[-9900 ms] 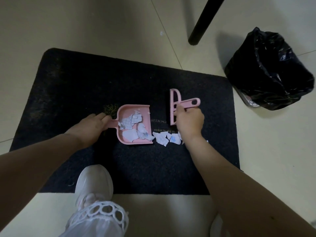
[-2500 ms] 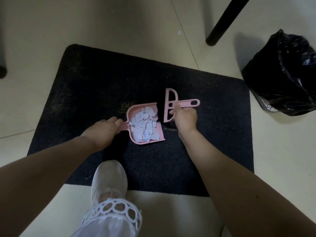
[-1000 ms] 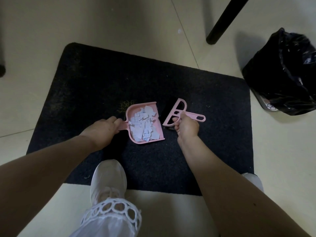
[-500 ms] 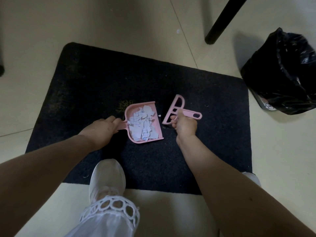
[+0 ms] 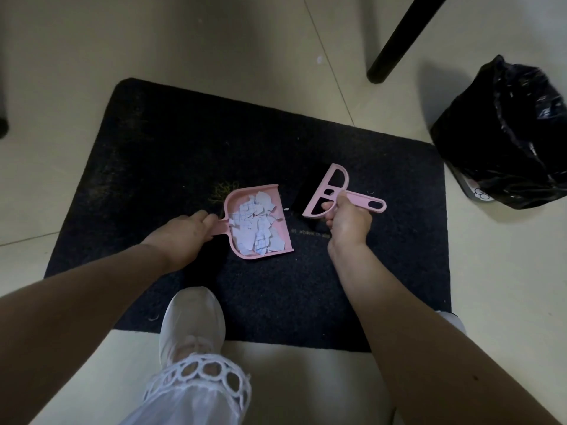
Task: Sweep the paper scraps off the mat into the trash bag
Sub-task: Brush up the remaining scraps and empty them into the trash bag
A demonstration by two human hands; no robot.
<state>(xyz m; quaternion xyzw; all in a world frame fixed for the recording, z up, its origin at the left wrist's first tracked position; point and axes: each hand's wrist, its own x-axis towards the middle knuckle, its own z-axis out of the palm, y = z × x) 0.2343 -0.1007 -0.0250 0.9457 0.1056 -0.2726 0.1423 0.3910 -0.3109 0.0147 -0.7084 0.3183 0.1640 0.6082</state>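
Presently left hand [image 5: 184, 233] grips the scrap-laden dustpan [image 5: 257, 222] on the mat [image 5: 171, 142]; right hand [image 5: 348, 223] grips the brush [image 5: 337, 191]. Risk: tilting spills scraps before the trash bag [image 5: 503, 133].

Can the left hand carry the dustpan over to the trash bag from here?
Probably yes. The left hand already grips the dustpan handle, and bare mat and floor lie toward the trash bag. The right hand with the brush sits in between, though.
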